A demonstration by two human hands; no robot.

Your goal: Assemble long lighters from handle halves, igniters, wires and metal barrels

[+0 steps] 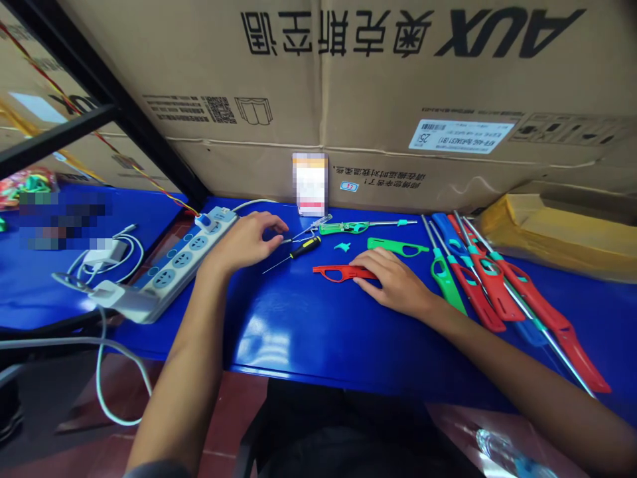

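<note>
On the blue table (298, 332), my right hand (393, 279) has its fingers closed on a red lighter shell (333, 271). My left hand (249, 242) hovers by the power strip, its fingers curved and apart with nothing seen between them. Just right of it lie a black-and-yellow screwdriver (305, 247) and a small metal part on a wire. Behind the red shell are a green lighter with its insides showing (343, 228), a green shell half (393, 247) and a small teal piece (342, 247).
Several red, green and blue lighters (490, 285) lie at the right, beside an open carton (562, 232). A white power strip (184, 259) with plugs and cables stands left. Large cardboard boxes (348, 86) rise behind the table. A phone-like item (311, 182) leans there.
</note>
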